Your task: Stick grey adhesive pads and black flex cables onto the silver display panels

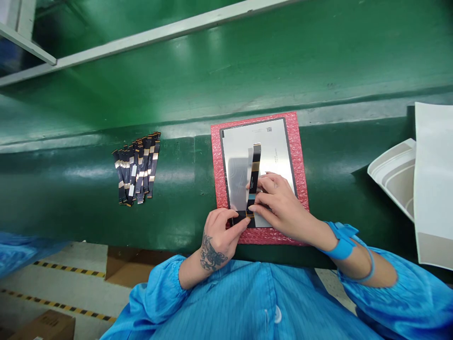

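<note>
A display panel [276, 141] with a silvery back and dark edges lies face down on a red foam sheet [301, 189]. Lengthwise over it stands a black flex cable [255, 174] with gold-coloured bands, its lower end at the panel's black bottom strip. My right hand [279, 203] is closed on this cable, thumb and fingers at its lower half. At the panel's lower edge, my left hand [222, 231] grips the black strip, its thumb and index finger beside the cable's lower end. The fingers partly hide the joint between cable and panel.
To the left, a pile of several similar flex cables [138, 170] lies on the green work surface [184, 189]. White tray-like pieces [392, 174] stand at the right edge. A pale rail [159, 35] runs across the back. Cardboard boxes [130, 264] sit on the floor below.
</note>
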Demonstrator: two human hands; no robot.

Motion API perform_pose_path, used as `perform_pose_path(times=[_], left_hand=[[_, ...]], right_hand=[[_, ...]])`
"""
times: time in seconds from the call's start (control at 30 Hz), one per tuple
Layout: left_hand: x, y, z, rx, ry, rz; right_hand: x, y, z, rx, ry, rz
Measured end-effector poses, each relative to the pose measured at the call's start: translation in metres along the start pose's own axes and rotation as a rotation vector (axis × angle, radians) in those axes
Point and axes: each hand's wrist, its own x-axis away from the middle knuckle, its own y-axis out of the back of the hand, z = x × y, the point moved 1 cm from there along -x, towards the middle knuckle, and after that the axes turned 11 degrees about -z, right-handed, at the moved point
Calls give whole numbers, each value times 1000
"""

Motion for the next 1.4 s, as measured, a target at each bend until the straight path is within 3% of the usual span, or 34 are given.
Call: perform_pose_path(times=[0.63, 1.13, 1.33, 1.4], left_hand=[[0, 0, -1, -7, -23, -2], [9, -2, -2, -176, -183, 14], [8, -1, -7, -117, -84, 38], [7, -1, -9, -69, -27, 49]], right_hand=[[1, -1, -1, 4, 49, 4], [1, -2, -1, 30, 71, -19], [4, -5, 1, 45, 78, -22], [6, -7, 2, 91, 28, -95]])
